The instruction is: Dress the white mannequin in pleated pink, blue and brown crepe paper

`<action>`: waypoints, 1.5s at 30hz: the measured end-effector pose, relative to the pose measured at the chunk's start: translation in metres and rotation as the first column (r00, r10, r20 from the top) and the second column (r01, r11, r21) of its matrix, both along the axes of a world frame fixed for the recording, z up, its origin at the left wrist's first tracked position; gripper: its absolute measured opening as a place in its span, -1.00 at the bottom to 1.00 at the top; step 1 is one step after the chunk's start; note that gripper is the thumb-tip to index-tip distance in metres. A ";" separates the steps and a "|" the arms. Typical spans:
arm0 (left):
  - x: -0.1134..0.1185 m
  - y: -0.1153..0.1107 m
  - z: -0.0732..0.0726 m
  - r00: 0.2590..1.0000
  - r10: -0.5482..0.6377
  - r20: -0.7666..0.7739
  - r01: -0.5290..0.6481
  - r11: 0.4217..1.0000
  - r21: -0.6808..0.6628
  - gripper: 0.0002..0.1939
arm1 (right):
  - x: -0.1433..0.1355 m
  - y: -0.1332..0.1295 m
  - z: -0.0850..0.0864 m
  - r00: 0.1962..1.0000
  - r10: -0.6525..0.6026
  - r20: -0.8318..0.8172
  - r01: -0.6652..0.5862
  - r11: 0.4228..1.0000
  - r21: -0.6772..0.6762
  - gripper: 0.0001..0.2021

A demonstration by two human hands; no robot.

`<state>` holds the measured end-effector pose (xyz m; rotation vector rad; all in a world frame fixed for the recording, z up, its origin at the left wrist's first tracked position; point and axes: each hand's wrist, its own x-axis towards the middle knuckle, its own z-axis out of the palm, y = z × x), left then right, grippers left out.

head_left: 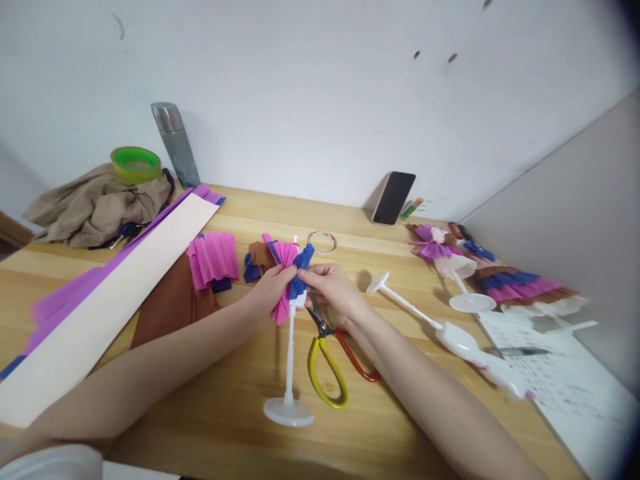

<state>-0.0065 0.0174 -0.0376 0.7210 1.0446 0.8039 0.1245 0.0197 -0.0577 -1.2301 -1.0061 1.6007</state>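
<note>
At the middle of the table, my left hand (273, 293) pinches a gathered pink pleated piece (284, 254). My right hand (333, 290) has its fingers closed on the blue pleated piece (301, 267) just beside it. Both pieces lie against the top of a white stand (290, 360) with a round base. Most of the form at the stand's top is hidden by my fingers and the paper. Scissors (325, 331) with one yellow and one red handle lie beside the stand, partly beneath my right forearm.
Left are a long cream strip (115, 307), pleated pink paper (214, 259), brown cloth (100, 200), green tape (136, 164) and a bottle (176, 143). Right are a second white figure on a stand (460, 340), a phone (394, 198) and a layered colourful skirt (525, 283).
</note>
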 end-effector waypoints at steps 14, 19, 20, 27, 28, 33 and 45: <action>-0.003 0.005 0.001 0.998 -0.039 0.046 0.042 0.998 -0.052 -0.71 | 0.001 0.004 -0.002 1.000 0.005 -0.012 -0.005 1.000 -0.017 -0.60; -0.004 0.005 0.003 0.998 -0.054 0.035 0.057 0.995 -0.082 -0.63 | 0.001 0.004 0.001 1.000 0.015 -0.021 -0.015 1.000 -0.012 -0.59; -0.004 0.005 0.003 0.998 -0.055 0.033 0.057 0.995 -0.085 -0.62 | 0.001 0.005 0.001 1.000 0.018 -0.024 -0.018 1.000 -0.011 -0.58; -0.003 0.005 0.001 0.997 -0.057 0.060 0.062 0.995 -0.081 -0.58 | 0.002 0.005 -0.002 1.000 0.005 -0.030 -0.005 1.000 -0.009 -0.55; -0.004 0.005 0.001 0.996 -0.061 0.063 0.066 0.994 -0.083 -0.56 | 0.003 0.006 -0.003 1.000 0.004 -0.028 -0.004 1.000 -0.009 -0.56; -0.004 0.007 0.000 0.994 -0.091 0.059 0.096 0.991 -0.092 -0.49 | 0.004 0.006 -0.005 1.000 0.002 -0.027 -0.002 1.000 -0.016 -0.59; -0.009 0.009 0.014 0.992 -0.116 -0.039 0.115 0.993 -0.041 -0.49 | 0.003 0.008 -0.002 0.999 -0.006 -0.046 0.005 1.000 -0.031 -0.52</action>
